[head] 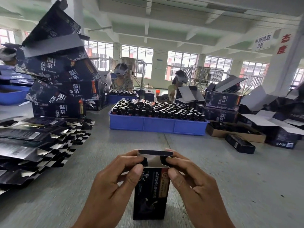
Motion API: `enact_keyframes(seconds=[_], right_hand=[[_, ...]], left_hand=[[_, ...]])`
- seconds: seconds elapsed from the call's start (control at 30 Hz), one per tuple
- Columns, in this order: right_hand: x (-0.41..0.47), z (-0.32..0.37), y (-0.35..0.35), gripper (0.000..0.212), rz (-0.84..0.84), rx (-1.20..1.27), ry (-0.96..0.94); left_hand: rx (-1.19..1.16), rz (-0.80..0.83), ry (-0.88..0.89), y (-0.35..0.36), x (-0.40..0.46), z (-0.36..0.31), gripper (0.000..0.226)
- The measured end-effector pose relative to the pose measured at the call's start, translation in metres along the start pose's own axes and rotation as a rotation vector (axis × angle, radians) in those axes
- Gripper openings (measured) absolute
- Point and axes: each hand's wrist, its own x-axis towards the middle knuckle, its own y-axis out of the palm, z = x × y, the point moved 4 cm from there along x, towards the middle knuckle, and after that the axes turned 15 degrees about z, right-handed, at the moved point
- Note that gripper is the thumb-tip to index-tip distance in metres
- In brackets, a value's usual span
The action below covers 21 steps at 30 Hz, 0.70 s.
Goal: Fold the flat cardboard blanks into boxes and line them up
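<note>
Black printed cardboard, already squared into a tall narrow box (150, 191), stands upright on the grey table (230, 178) at six o'clock, its end flaps half-folded. The left hand (113, 183) pinches the top left corner between thumb and curled fingers; the right hand (192, 183) mirrors it on the right, both closed on the carton. Uneven pressure from the thumbs would likely crease the side flaps or let the tuck flap miss its slot, and a hard downward push could buckle the slim body or tip it. Open grey surface lies at three and five o'clock for lining up, while a slumping heap of flat black blanks (32, 145) crowds nine o'clock and a blue plastic crate of dark bottles (156, 125) blocks twelve.
</note>
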Motion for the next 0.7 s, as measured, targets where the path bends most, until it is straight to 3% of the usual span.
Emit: enact_keyframes(seconds=[0.27,0.7], right_hand=[[0.0008,0.0021,0.0009,0.03,0.008,0.034,-0.003],[0.0001,-0.0001,0.0007,0.042,0.037,-0.037,0.045]], left_hand=[[0.013,-0.006,0.025,0.0008,0.0009,-0.0022,0.021],[0.041,-0.027,0.014,0.002,0.0017,-0.0018,0.013]])
